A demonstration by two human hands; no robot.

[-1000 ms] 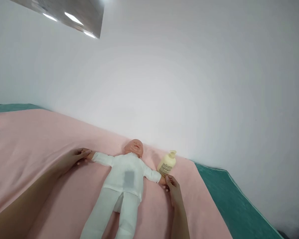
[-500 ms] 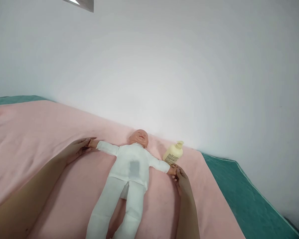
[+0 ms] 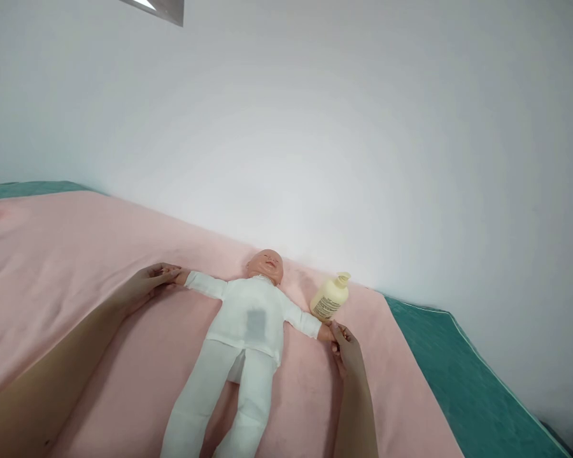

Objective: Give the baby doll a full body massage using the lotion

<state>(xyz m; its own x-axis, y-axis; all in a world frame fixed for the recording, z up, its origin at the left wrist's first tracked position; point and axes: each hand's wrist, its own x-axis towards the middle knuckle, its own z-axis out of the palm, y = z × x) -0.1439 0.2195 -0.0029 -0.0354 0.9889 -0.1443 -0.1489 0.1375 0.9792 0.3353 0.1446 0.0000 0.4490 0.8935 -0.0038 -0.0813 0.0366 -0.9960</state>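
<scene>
A baby doll (image 3: 248, 315) in a white top and white trousers lies on its back with both arms spread wide. My left hand (image 3: 155, 283) is closed on the doll's hand at the left. At the right, my right hand (image 3: 346, 346) pinches the doll's other hand between thumb and fingers. Just above that hand, a pale yellow pump bottle (image 3: 330, 298) stands close to the doll's sleeve. The doll's feet lie outside the picture.
A pink cloth (image 3: 138, 375) lies beneath the doll, with a green sheet (image 3: 463, 375) showing beyond its right and far left edges. Behind rises a plain pale wall (image 3: 286, 127). A grey-framed opening (image 3: 169, 11) cuts into the top edge.
The doll's hand at the right has shifted slightly down and left along with my right hand. My left hand keeps nearly the same place, its fingers a little further over the doll's hand.
</scene>
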